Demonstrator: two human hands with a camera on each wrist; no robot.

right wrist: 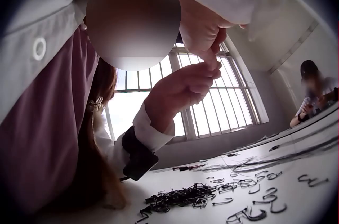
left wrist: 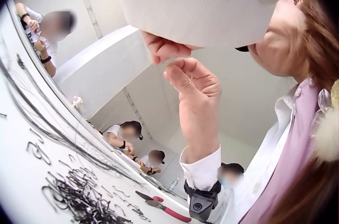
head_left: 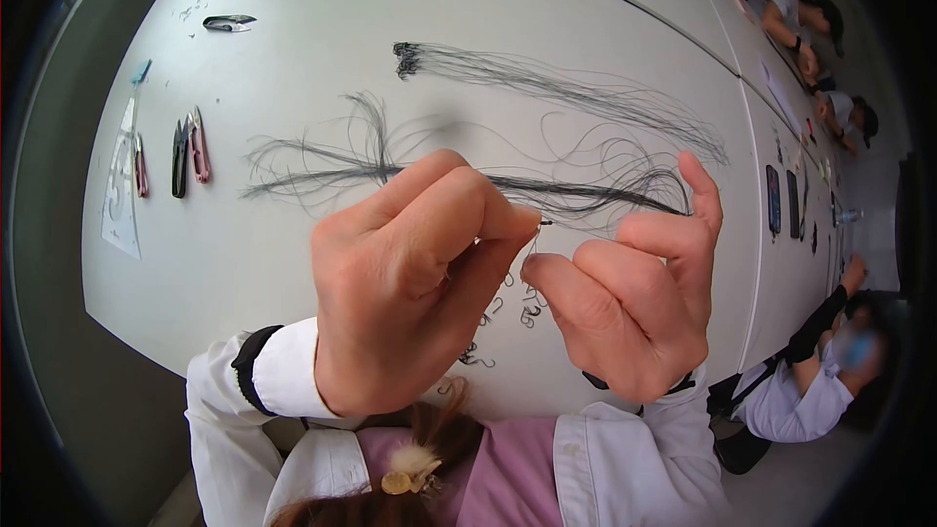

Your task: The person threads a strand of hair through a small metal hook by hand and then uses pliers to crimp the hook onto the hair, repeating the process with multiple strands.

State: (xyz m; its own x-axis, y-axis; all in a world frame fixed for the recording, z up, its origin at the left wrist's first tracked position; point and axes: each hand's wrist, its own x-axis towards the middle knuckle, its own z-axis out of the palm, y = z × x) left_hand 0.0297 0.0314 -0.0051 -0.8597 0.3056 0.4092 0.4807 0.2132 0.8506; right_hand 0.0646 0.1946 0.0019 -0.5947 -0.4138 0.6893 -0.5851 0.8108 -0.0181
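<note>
Both hands meet in front of the chest, above the white table. The left hand [head_left: 400, 273] pinches a tiny dark fish hook [head_left: 547, 222] between thumb and forefinger; most of the hook is hidden by the fingertips. Just below and to the right, the right hand [head_left: 625, 303] pinches a thin line [head_left: 535, 240] that runs down from the hook, its little finger raised. Loose black hooks [head_left: 532, 312] lie on the table beneath the hands, and the right wrist view shows them as a dark pile [right wrist: 180, 200].
Behind the hands lies a bundle of dark lines [head_left: 586, 188]. Farther back is another bundle [head_left: 547, 85] with hooks gathered at one end. Thread snips [head_left: 180, 156] and a clear set square [head_left: 122, 181] lie at left. People sit along the tables at right.
</note>
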